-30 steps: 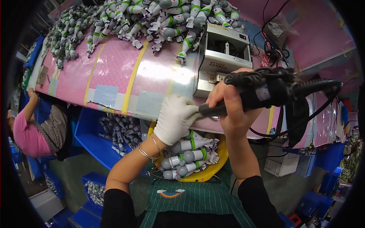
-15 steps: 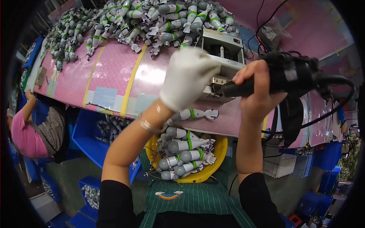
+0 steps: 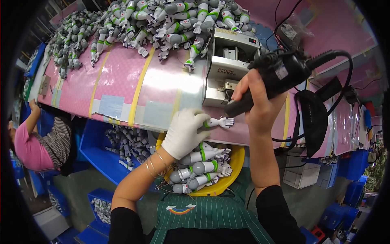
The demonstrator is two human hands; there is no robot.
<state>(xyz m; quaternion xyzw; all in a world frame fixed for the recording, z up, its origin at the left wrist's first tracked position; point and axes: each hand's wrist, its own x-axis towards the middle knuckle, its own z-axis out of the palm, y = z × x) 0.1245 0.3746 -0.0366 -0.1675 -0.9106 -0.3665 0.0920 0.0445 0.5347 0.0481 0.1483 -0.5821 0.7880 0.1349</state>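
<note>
My left hand (image 3: 186,133), in a white glove, closes around a white, grey and green toy robot arm (image 3: 221,122) at the table's front edge. The toy's small white hand sticks out to the right of my fingers, while its other end is hidden under the glove. My right hand (image 3: 264,106), bare, is wrapped round a black corded electric screwdriver (image 3: 284,71), tilted with its nose down to the left. That nose sits just above the toy arm and in front of a grey metal screw feeder (image 3: 227,73). The screwdriver's bit cannot be made out.
Below the table edge, a yellow basin (image 3: 237,171) holds several toy arms. A large heap of toy arms (image 3: 162,24) covers the back of the pink table (image 3: 118,77). Blue bins (image 3: 95,150) stand at the left, near a person in pink (image 3: 32,142). A black cable loops at the right.
My left hand has come down from the screw feeder to the toy arm at the table edge. The screwdriver has tilted and shifted slightly left, its nose now lower.
</note>
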